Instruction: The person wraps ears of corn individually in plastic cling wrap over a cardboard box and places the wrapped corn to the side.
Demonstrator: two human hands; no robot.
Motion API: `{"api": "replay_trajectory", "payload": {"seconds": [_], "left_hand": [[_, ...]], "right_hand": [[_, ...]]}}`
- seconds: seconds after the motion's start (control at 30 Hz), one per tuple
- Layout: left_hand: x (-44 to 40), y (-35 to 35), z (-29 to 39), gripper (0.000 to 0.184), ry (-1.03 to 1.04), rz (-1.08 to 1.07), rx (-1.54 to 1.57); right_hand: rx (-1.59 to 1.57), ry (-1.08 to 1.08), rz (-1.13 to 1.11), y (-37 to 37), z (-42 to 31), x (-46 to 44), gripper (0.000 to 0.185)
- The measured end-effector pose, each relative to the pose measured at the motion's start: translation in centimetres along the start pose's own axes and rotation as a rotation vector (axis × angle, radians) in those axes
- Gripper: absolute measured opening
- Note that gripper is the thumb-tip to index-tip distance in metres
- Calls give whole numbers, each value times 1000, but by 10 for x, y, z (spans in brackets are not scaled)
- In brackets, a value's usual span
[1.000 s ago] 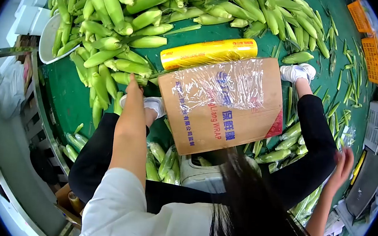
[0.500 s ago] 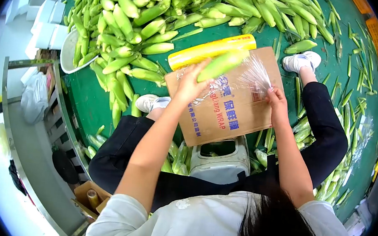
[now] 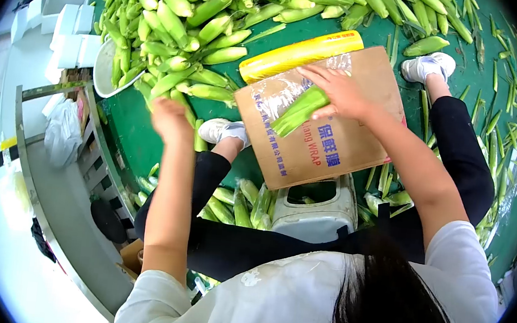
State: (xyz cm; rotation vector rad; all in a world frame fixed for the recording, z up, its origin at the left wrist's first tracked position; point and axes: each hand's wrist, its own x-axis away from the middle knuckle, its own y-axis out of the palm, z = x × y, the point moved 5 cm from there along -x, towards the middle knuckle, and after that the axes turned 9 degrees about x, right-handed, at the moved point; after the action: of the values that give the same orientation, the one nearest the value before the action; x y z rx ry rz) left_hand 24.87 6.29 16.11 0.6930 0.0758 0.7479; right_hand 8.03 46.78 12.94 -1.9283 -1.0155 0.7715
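My right hand (image 3: 342,95) grips a green ear of corn (image 3: 300,112), still in its husk, over a printed cardboard sheet or box (image 3: 299,156). Clear plastic film (image 3: 274,97) lies across the upper left of the cardboard, beneath the corn. A yellow roll (image 3: 300,56) rests along the cardboard's far edge. My left hand (image 3: 172,119) is off to the left, by the near edge of the corn pile (image 3: 176,48). Its fingers are blurred, so I cannot make out whether it touches an ear there.
The cardboard sits over a grey plastic stool (image 3: 319,214) between my legs. More ears, some in film, lie on the green floor near the stool (image 3: 245,204). A white basin (image 3: 106,72) and a metal-framed rack (image 3: 25,133) stand at left. Husk scraps (image 3: 505,154) litter the right.
My left hand has let go of the ear and moved left to the pile. My right hand has left the film's edge, moved left and taken hold of the ear, now lower over the cardboard.
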Motion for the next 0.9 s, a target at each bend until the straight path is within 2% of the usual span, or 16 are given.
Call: {"api": "replay_trajectory", "payload": {"seconds": [0.07, 0.1, 0.13, 0.17, 0.2, 0.23, 0.3, 0.33, 0.43, 0.5, 0.53, 0.63, 0.67, 0.7, 0.83, 0.9], "left_hand": [[-2, -15, 26, 31, -86, 200, 264], [29, 26, 11, 34, -45, 470, 113], [44, 13, -34, 35, -262, 172, -120], [65, 21, -69, 31, -124, 4, -576], [89, 29, -104, 38, 75, -90, -1027], [101, 62, -114, 49, 355, -497, -1329], [113, 85, -141, 39, 453, -659, -1331], [120, 86, -152, 35, 466, -717, -1449], [132, 81, -171, 24, 443, -817, -1672], [131, 70, -174, 19, 346, -801, -1645], [132, 82, -158, 14, 539, -740, -1546], [138, 62, -135, 14, 510, -1076, -1424], [141, 69, -120, 13, 422, -1134, -1342], [143, 70, -105, 10, 211, -1077, -1358], [133, 100, -111, 9, 84, -1187, -1326], [115, 123, -145, 11, 65, -1310, -1277]], "right_hand": [[27, -64, -36, -7, -6, 4, 96], [85, -103, -75, -2, -8, 7, 92], [150, -140, -106, 2, -6, 9, 89], [218, -173, -139, 7, -5, 8, 86], [142, -92, -124, 4, -7, 10, 75], [66, -47, -81, 3, -5, 10, 74], [-75, 54, -3, 0, 7, 12, 72], [-97, 62, 27, -2, 8, 15, 71], [26, 39, -41, -4, 2, 18, 70], [37, 83, -25, -6, 0, 14, 70], [37, 113, -15, -5, -1, 14, 70], [99, 131, -105, 0, -1, 14, 68], [77, 133, -152, 0, -5, 19, 67], [58, 137, -198, -3, -10, 29, 66], [33, 222, -358, 0, -45, 62, 57], [159, 210, -143, -1, -55, 64, 50]]}}
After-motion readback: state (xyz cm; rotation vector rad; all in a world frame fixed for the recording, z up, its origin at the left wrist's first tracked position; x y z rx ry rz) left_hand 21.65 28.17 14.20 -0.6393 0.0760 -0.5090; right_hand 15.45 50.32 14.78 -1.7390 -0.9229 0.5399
